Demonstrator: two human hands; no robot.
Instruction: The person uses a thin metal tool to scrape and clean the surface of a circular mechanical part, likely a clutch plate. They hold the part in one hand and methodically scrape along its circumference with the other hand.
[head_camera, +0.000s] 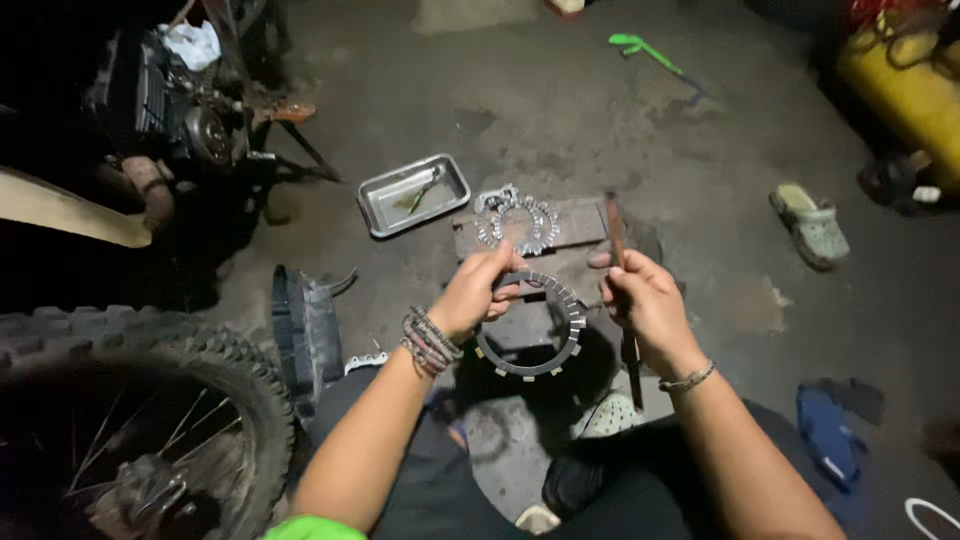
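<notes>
1. Ring (540, 345), flat and dark with pale notched blocks round its rim, pinched at its top edge by left hand (475, 292); hanging down between the two forearms, above the floor.
2. Left grip: thumb and fingers closed tight on ring's upper rim. Beaded bracelets on that wrist.
3. Right hand (645, 305) wrapped round a long, thin file (622, 290), held near upright; its top end poking above the fist, its lower end reaching down past the wrist.
4. Right grip: fist shut on the file's middle. Thin chain on that wrist.
5. File just beside ring's right edge; touching or apart, cannot tell.
6. Beyond the hands, a wooden block (570, 228) on the floor, with a stack of toothed metal discs (517, 222) lying on its left part.
7. Left of the block, a steel tray (385, 190) on the floor, holding a small tool and a smear of oil.
8. At far left, a knobby tyre (215, 360) with spokes, and a black plastic cover (305, 325) lying beside it.
9. Engine (180, 100) of a motorbike at upper left, with a white rag on top.
10. Sandal (810, 225) on the floor at right, well apart from the hands; a green tool (650, 50) far back; a blue cloth (825, 435) near the right knee.
11. Yellow tank (905, 85) in the upper right corner.
</notes>
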